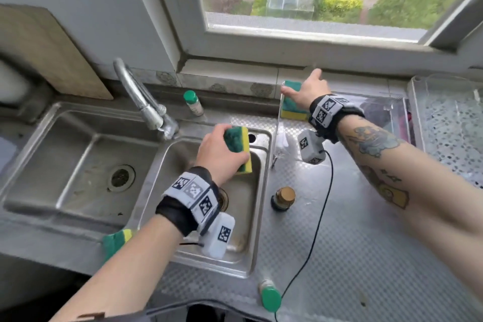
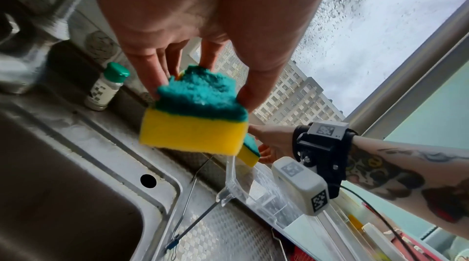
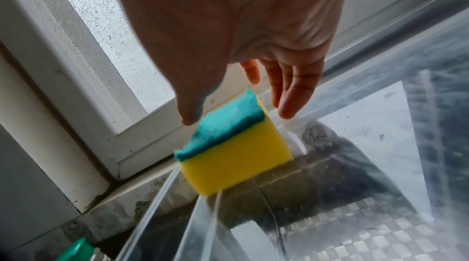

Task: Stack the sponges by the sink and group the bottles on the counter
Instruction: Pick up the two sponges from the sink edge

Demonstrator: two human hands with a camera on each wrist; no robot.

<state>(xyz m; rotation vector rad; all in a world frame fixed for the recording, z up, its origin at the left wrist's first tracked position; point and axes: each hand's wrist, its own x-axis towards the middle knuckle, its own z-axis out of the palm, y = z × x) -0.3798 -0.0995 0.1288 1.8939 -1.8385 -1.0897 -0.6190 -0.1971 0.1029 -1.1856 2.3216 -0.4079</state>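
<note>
My left hand (image 1: 222, 149) grips a green-and-yellow sponge (image 1: 241, 145) above the right basin of the steel sink (image 1: 257, 217); in the left wrist view fingers and thumb pinch the same sponge's (image 2: 193, 133) green layer. My right hand (image 1: 300, 83) hovers with spread fingers over a second sponge (image 1: 291, 106) at the back; that sponge (image 3: 236, 161) rests on the corner of a clear plastic box (image 3: 152, 205), and the thumb is beside it, not gripping. A third sponge (image 1: 115, 240) lies on the sink's front rim. Bottles: green-capped white (image 1: 193, 103), cork-topped dark (image 1: 283, 198), green-capped (image 1: 269, 295).
A curved tap (image 1: 141, 97) stands between the two basins. A wooden board (image 1: 52, 55) leans on the wall at the left. A clear tray (image 1: 449, 123) sits at the far right. A black cable (image 1: 324, 204) trails across the patterned counter.
</note>
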